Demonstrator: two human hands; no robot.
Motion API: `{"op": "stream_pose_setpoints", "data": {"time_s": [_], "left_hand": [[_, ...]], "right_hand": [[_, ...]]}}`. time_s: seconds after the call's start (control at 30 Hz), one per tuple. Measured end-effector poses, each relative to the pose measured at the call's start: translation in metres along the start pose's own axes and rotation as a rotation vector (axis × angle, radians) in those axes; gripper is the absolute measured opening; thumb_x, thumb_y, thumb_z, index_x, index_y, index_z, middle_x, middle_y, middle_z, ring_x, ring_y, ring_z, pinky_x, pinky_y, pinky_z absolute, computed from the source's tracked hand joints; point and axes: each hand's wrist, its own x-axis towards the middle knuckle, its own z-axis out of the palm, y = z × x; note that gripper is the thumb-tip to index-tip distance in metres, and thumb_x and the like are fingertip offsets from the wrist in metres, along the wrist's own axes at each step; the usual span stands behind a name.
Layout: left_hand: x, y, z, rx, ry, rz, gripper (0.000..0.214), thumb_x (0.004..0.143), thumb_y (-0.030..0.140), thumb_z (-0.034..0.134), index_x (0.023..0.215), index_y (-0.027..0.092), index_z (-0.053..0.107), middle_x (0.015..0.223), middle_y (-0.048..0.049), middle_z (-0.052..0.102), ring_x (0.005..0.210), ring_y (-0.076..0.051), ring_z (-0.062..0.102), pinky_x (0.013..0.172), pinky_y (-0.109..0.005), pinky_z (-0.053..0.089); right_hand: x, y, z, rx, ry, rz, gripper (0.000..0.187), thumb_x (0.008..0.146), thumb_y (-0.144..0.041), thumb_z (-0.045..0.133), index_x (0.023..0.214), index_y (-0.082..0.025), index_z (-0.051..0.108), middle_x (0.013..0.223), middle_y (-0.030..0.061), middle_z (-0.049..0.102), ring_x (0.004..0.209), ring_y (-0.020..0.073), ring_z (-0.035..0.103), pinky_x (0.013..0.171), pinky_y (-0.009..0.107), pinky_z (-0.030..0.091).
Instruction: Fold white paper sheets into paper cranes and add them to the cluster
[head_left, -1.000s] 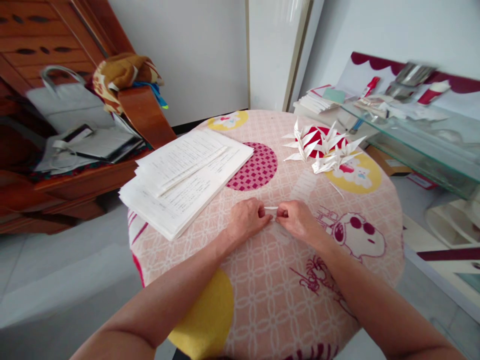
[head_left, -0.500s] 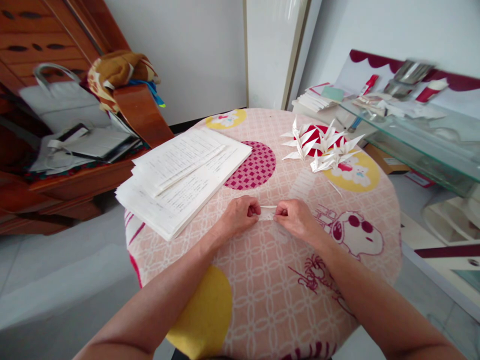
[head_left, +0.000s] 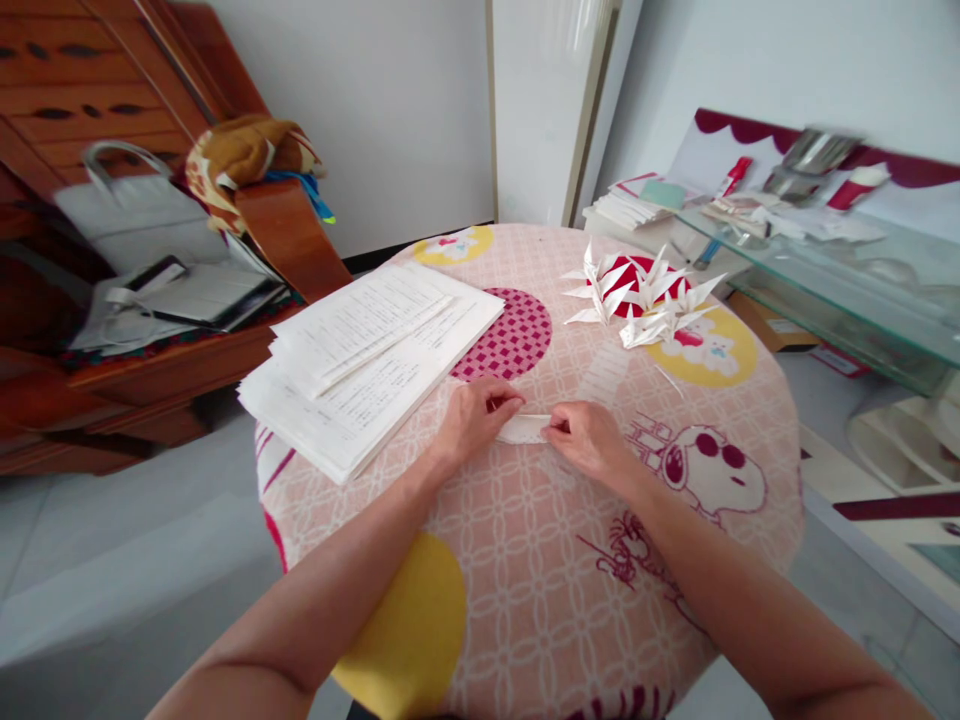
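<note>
Between my hands is a small white piece of folded paper [head_left: 523, 430], long and narrow, close above the tablecloth. My left hand [head_left: 478, 420] has its fingers drawn together at the paper's left end, partly covering it. At the right end, my right hand [head_left: 587, 437] pinches the paper between thumb and curled fingers. Farther back on the right, several white folded paper cranes [head_left: 602, 290] sit grouped over a red circle of the cloth. A thin white paper strip [head_left: 667, 378] lies in front of them.
A stack of written sheets [head_left: 390, 375] covers the table's left side. The round table [head_left: 517, 600] wears a pink patterned cloth. To the right stands a glass shelf [head_left: 832, 290] with papers and metal pots. A wooden chair [head_left: 281, 230] at left holds a grey bag [head_left: 142, 225].
My left hand has shifted slightly up, its fingers less curled, and more of the folded paper shows between the hands. My right hand has barely moved. The view has tilted slightly.
</note>
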Motion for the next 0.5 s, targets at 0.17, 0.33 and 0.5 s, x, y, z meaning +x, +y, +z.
{"op": "stream_pose_setpoints", "data": {"time_s": [0.17, 0.33, 0.5], "left_hand": [[0.015, 0.007, 0.013, 0.180, -0.208, 0.033, 0.017, 0.084, 0.023, 0.061, 0.078, 0.017, 0.077, 0.075, -0.0028, 0.072, 0.070, -0.014, 0.061, 0.065, -0.025, 0.040], [0.023, 0.013, 0.012, 0.222, -0.328, -0.083, 0.011, 0.078, 0.024, 0.068, 0.076, 0.016, 0.075, 0.070, -0.0016, 0.071, 0.065, -0.013, 0.059, 0.060, -0.024, 0.036], [0.021, 0.017, 0.009, 0.199, -0.365, -0.081, 0.013, 0.078, 0.026, 0.065, 0.073, 0.016, 0.072, 0.061, 0.0008, 0.064, 0.058, -0.012, 0.053, 0.057, -0.024, 0.031]], "right_hand": [[-0.002, 0.004, -0.004, 0.083, -0.027, -0.003, 0.008, 0.079, -0.020, 0.070, 0.072, -0.015, 0.071, 0.068, 0.0033, 0.069, 0.062, 0.0136, 0.057, 0.061, 0.025, 0.034], [-0.003, 0.000, -0.008, 0.021, -0.033, 0.057, 0.011, 0.080, -0.025, 0.072, 0.073, -0.016, 0.074, 0.069, 0.0048, 0.071, 0.063, 0.0146, 0.058, 0.060, 0.026, 0.033], [-0.004, -0.003, -0.012, -0.086, -0.069, 0.066, 0.023, 0.084, -0.033, 0.068, 0.068, -0.017, 0.075, 0.066, 0.0072, 0.071, 0.062, 0.0163, 0.059, 0.056, 0.028, 0.029]]}}
